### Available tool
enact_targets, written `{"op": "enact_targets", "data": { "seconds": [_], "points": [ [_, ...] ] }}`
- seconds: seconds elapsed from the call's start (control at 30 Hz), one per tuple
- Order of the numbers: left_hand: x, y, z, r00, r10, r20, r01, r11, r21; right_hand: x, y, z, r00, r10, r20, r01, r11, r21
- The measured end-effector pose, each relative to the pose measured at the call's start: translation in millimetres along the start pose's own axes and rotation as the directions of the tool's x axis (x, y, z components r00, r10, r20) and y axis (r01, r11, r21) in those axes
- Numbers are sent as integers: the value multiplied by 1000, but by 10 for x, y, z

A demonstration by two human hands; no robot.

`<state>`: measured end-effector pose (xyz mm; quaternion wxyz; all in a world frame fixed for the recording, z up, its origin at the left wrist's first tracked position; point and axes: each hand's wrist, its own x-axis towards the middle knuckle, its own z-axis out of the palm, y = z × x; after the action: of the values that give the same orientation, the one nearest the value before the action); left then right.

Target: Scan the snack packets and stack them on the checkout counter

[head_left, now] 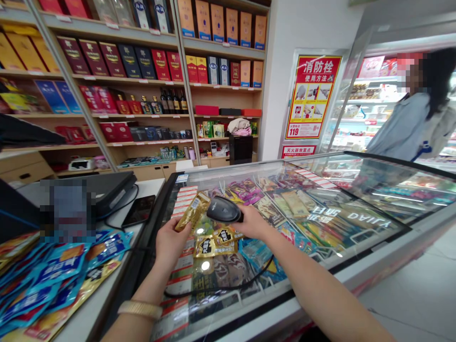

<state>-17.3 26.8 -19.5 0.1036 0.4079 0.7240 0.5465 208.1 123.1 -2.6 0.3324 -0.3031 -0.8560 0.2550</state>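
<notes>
My left hand (173, 237), with a bracelet on the wrist, grips a gold packet (194, 209) and holds it up over the glass-topped freezer (281, 166), its barcode showing. Closed round the handle of a black barcode scanner (224, 209) is my right hand (253, 222). The scanner's head points left at the packet, a small gap apart. Below both hands, gold packets with black labels (214, 242) show over the glass; whether my right fingers touch them I cannot tell. A black cable (228, 287) curves across the freezer top.
Blue snack packets (60, 270) are heaped on the white counter (147, 187) at left, near a phone (138, 211) and a dark machine (107, 187). Shelves of boxes and bottles (140, 78) line the back. A person (406, 118) stands beyond the freezer at right.
</notes>
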Motion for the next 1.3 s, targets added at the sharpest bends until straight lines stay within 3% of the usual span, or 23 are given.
{"op": "enact_targets", "data": {
  "seconds": [1.0,1.17,1.3],
  "points": [
    [-20,-9,-12,999,48,-1,-48,998,47,26,10,20,1000,-28,6,28,999,30],
    [-7,-13,-5,999,46,-19,-46,999,26,2,-2,5,999,-20,-29,20,1000,0],
    [-5,105,-71,999,32,0,-32,999,-17,-35,25,9,993,-61,-99,57,998,-40]
  ]
}}
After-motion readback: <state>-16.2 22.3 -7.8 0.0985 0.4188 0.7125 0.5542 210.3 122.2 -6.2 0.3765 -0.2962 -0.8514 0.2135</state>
